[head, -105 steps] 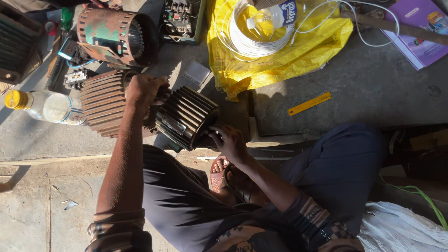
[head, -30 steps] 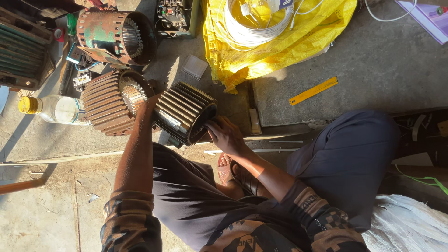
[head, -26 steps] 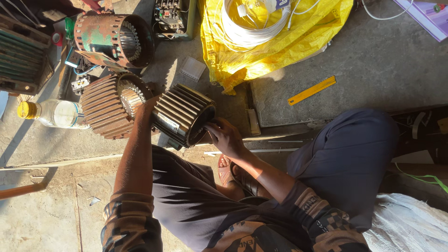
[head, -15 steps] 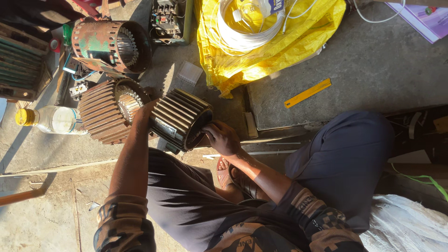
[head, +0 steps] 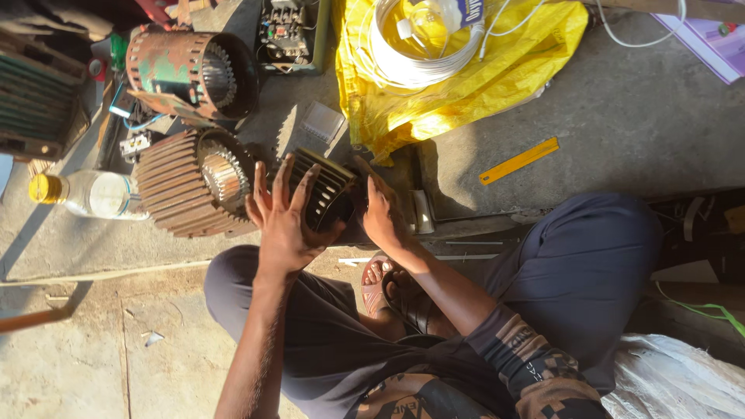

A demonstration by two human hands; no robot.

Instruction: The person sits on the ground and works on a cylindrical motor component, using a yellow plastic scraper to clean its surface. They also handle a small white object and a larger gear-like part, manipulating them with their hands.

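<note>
A dark finned motor housing (head: 332, 186) lies on its side on the concrete in front of my knees. My left hand (head: 283, 213) is raised against its near left end with the fingers spread wide, holding nothing. My right hand (head: 384, 219) grips the housing's right end, fingers laid along its side. A larger brown finned housing (head: 174, 186) with bare stator slots lies just left of it, touching or nearly touching.
A rusty green stator shell (head: 182, 74) and an electrical switch unit (head: 285, 31) sit further back. A plastic bottle (head: 87, 194) lies at the left. A yellow bag (head: 497, 77) holds a white wire coil (head: 419, 66). A yellow ruler (head: 518, 161) lies at the right.
My left hand has come off the far side of the housings and now sits spread open at the dark housing's near end. The right hand stays on its right end.
</note>
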